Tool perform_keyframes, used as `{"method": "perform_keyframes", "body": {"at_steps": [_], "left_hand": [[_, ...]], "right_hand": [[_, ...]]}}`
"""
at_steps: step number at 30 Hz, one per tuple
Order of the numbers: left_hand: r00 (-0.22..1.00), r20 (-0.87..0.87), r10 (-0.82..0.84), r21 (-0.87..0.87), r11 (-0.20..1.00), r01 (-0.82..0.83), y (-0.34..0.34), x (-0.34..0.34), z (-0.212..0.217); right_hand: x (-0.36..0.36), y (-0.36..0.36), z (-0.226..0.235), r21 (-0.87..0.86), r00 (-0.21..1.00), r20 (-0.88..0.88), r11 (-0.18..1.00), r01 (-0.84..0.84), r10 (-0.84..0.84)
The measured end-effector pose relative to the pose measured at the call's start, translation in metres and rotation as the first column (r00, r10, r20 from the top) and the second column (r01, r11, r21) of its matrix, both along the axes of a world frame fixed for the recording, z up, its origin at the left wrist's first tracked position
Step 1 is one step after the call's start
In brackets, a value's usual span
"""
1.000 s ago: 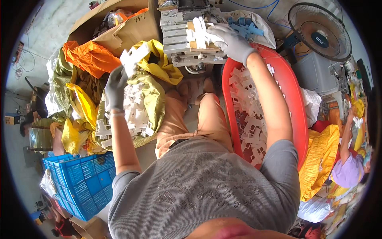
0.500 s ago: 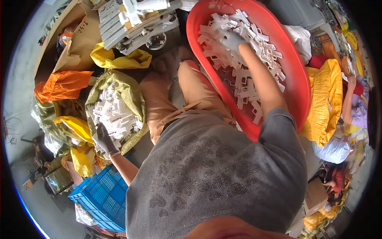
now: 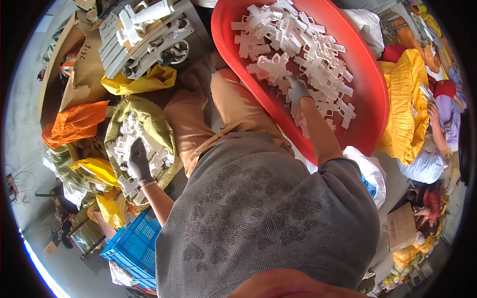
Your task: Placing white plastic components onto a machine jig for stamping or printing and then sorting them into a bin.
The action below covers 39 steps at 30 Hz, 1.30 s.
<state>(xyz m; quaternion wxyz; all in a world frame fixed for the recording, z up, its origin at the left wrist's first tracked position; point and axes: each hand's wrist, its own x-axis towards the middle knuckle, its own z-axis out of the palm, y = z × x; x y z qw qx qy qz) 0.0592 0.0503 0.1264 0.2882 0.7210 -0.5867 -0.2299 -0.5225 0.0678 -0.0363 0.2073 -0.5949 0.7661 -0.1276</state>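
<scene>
White plastic pieces shaped like toy gun halves (image 3: pixel 318 64) lie heaped in a long red tub (image 3: pixel 367 119) at the right. My right hand (image 3: pixel 299 92), in a grey glove, reaches over the near side of that heap. Its fingers are apart, and nothing shows held in them. At the left, a green woven sack (image 3: pixel 166 121) stands with its mouth rolled down, full of similar white pieces (image 3: pixel 131 131). My left hand (image 3: pixel 139 161), also gloved in grey, lies over those pieces with its fingers stretched out. What is under its palm is hidden.
A blue plastic crate (image 3: pixel 134 248) sits below the sack. Yellow cloth (image 3: pixel 141 82), orange cloth (image 3: pixel 74 124) and a cardboard box (image 3: pixel 79 69) flank it. A grey metal stand (image 3: pixel 164 44) is at the far left. Yellow sacks (image 3: pixel 405 109) and another person's arm (image 3: pixel 437 131) lie beyond the tub.
My right hand has come nearer along the heap, out of its far part. My left hand has shifted over the pieces in the sack. The view has moved somewhat.
</scene>
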Motion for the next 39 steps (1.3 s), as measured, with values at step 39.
{"method": "perform_keyframes", "body": {"at_steps": [39], "left_hand": [[0.908, 0.200, -0.368, -0.582, 0.701, 0.412, -0.167, -0.119, 0.162]], "right_hand": [[-0.046, -0.100, 0.156, -0.053, 0.802, 0.594, 0.998, -0.036, 0.061]]}}
